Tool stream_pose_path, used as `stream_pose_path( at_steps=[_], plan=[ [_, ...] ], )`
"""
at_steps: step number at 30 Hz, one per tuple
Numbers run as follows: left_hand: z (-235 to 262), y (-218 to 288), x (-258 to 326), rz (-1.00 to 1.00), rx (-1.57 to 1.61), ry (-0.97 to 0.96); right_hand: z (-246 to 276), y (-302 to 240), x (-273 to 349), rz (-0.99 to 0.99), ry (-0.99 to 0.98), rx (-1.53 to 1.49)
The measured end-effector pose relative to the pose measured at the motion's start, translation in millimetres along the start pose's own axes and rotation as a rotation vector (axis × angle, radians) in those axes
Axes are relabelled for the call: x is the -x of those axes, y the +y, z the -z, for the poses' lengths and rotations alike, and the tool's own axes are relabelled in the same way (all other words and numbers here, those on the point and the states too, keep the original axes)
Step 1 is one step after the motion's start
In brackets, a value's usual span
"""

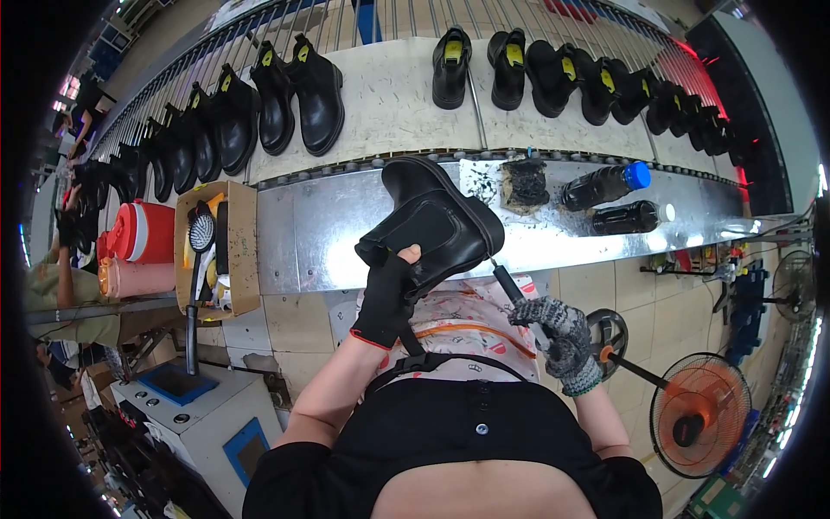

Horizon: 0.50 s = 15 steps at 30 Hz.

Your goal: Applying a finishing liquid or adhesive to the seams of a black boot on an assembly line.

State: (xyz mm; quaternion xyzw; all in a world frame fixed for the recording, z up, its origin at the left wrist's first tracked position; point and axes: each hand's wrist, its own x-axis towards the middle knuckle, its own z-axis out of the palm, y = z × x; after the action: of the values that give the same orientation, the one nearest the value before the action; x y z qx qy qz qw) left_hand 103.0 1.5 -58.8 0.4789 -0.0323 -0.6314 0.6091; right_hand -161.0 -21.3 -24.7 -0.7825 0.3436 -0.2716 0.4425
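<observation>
A black leather ankle boot [437, 227] is held tilted over the front of the metal bench, its sole turned to the right and its toe toward the far side. My left hand [387, 292], in a black glove with a bare thumb tip, grips the boot by its shaft. In a grey knitted glove, my right hand [562, 339] is closed around a slim tool with a dark shaft [508, 284]. The thin tip of that tool reaches the sole edge near the heel; whether it touches is too small to tell.
Behind the metal bench [320, 233], black boots [318, 95] line a pale conveyor. A dark sponge-like block [524, 183] and two bottles of dark liquid [605, 185] stand right. Left are a cardboard box [242, 259] with a brush and a red jug [147, 232]. A fan [700, 415] stands at right.
</observation>
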Motion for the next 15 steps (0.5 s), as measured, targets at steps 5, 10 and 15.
stream_pose_path(
  at_steps=[5,10,15],
  plan=[
    [-0.3,21.6,0.8,0.019,0.159,-0.018,-1.5,11.6,10.4,-0.383,0.065,-0.625],
    [10.9,47.2,-9.9,0.097,0.291,-0.13,-29.7,54.1,-34.7,-0.386,0.501,-0.773],
    [10.3,61.9,-71.4,-0.044,0.071,-0.119,-76.2,141.8,-39.2,-0.432,0.491,-0.831]
  ],
)
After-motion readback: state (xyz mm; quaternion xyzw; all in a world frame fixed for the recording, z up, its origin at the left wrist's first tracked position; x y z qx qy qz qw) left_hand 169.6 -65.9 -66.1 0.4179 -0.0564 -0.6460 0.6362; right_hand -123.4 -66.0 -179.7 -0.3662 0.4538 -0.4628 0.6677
